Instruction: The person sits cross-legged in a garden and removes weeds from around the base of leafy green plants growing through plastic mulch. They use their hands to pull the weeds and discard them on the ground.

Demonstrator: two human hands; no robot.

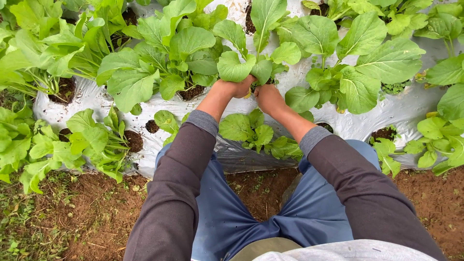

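Green and broad-leaved, the plant (pixel 253 60) stands in the middle of the bed, straight ahead of the person, its leaves spreading up and out just above both hands. The left hand (pixel 240 88) is curled shut around the base of the stems from the left side; the right hand (pixel 268 96) is closed on the same base from the right, so the two hands sit side by side, nearly touching, with the plant rising between and over them. What lies under the fists is hidden by the leaves.

The plant grows through silver plastic sheeting (pixel 401 113) that covers the raised bed. A smaller leafy plant (pixel 251 130) sits just below the wrists, between the forearms. More leafy plants (pixel 169 53) fill holes in the sheeting to the left and right. Nearer the person, bare brown soil (pixel 96 212) runs along the bed's edge, beside the blue trousers (pixel 309 212) and dark sleeves (pixel 176 193).
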